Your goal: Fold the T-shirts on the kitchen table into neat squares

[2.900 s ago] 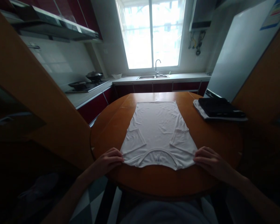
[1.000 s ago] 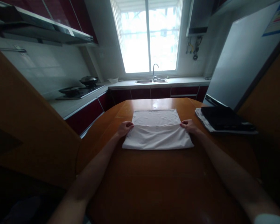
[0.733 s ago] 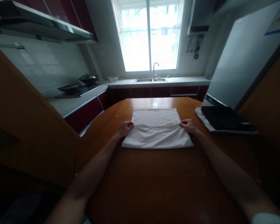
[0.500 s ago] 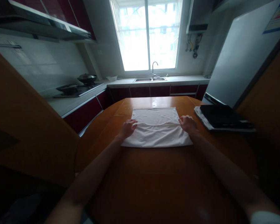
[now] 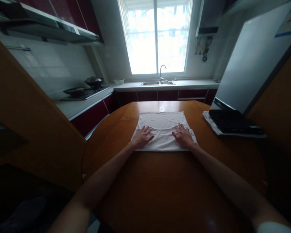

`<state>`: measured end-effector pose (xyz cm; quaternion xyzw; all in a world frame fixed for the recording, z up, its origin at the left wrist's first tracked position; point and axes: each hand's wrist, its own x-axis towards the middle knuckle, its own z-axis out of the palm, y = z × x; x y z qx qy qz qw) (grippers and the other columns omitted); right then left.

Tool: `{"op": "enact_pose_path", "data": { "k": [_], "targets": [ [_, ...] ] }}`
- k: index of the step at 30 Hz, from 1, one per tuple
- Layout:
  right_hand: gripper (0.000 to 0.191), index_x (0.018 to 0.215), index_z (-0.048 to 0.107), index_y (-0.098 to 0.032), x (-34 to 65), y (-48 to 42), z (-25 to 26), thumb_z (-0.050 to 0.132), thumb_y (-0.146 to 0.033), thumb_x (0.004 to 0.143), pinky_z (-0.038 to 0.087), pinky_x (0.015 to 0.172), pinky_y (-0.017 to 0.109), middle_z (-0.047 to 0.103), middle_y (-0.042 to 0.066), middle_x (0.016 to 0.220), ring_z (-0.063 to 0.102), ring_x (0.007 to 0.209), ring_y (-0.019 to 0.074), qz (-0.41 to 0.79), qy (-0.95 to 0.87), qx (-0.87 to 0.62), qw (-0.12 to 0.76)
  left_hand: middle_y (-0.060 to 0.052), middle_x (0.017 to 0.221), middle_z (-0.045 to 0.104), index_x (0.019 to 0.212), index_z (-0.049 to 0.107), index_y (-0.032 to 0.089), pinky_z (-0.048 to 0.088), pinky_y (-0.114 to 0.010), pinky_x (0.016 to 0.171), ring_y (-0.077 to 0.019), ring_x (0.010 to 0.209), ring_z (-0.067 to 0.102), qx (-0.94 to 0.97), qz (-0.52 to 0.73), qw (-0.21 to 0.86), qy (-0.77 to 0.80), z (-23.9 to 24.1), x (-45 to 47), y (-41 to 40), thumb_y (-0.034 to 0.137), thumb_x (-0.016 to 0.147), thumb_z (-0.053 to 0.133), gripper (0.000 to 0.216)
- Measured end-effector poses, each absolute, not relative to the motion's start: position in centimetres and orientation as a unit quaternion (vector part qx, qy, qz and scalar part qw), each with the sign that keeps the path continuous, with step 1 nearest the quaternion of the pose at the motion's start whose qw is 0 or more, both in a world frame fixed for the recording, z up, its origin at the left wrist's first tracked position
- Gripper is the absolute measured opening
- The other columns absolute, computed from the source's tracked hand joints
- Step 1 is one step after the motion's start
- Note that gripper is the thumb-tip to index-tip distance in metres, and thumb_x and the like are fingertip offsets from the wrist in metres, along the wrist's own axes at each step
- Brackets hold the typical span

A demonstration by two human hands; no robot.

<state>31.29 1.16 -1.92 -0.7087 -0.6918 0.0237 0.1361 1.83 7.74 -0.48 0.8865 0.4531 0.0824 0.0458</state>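
A white piece of cloth (image 5: pixel 163 137), perhaps a garment, lies on the wooden table (image 5: pixel 160 181) with its near part folded over toward the far side. The folded edge runs across its middle in a slight curve. My left hand (image 5: pixel 142 137) rests flat on the left part of the fold, fingers spread. On the right part, my right hand (image 5: pixel 183 136) also lies flat with its fingers apart. Both palms press on the cloth and neither grips it. Small wrinkles show between the hands.
A stack of folded dark and light cloth (image 5: pixel 232 121) lies at the table's right side. Beyond the table are a counter with a sink (image 5: pixel 157 83) and tap, and a stove with a pan (image 5: pixel 94 81) at left. A fridge (image 5: pixel 254 55) stands at right.
Both hands have let go of the cloth's side edges and moved inward onto the fold. Their fingers have opened from a pinch to lying flat.
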Motion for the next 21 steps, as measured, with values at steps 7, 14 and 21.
{"op": "enact_pose_path", "data": {
  "k": [7, 14, 21],
  "targets": [
    [0.06, 0.152, 0.042, -0.013, 30.3, 1.2, -1.8, 0.035, -0.048, 0.104, 0.017, 0.122, 0.049, 0.03, 0.016, 0.164, 0.022, 0.153, 0.0284, 0.058, -0.708, -0.686, 0.158, -0.012, 0.166, 0.027, 0.153, 0.044, 0.026, 0.015, -0.064, 0.12, -0.0376, 0.153, 0.019, 0.883, 0.091, 0.067, 0.456, -1.6, 2.2, 8.0, 0.068, 0.098, 0.035, 0.07],
    [0.04, 0.124, 0.065, -0.014, 35.4, 1.7, 0.4, 0.045, -0.038, 0.099, 0.046, 0.1, 0.04, 0.063, 0.02, 0.128, 0.057, 0.121, 0.0312, -0.027, -0.559, -0.79, 0.251, -0.013, 0.13, 0.066, 0.129, 0.065, 0.017, 0.044, -0.035, 0.109, -0.0251, 0.123, 0.06, 0.778, 0.281, 0.052, 0.56, -0.4, -1.3, 11.6, 0.031, 0.096, 0.05, 0.039],
    [0.031, 0.089, 0.073, -0.016, 40.5, 2.7, -1.6, 0.068, -0.046, 0.085, 0.051, 0.076, 0.034, 0.074, 0.017, 0.096, 0.07, 0.092, 0.0293, 0.096, -0.492, -0.826, 0.257, -0.01, 0.102, 0.076, 0.099, 0.073, 0.017, 0.051, -0.027, 0.083, -0.0221, 0.095, 0.07, 0.708, 0.276, 0.08, 0.645, -0.8, -4.4, 13.4, 0.029, 0.093, 0.053, 0.024]
  ]
}}
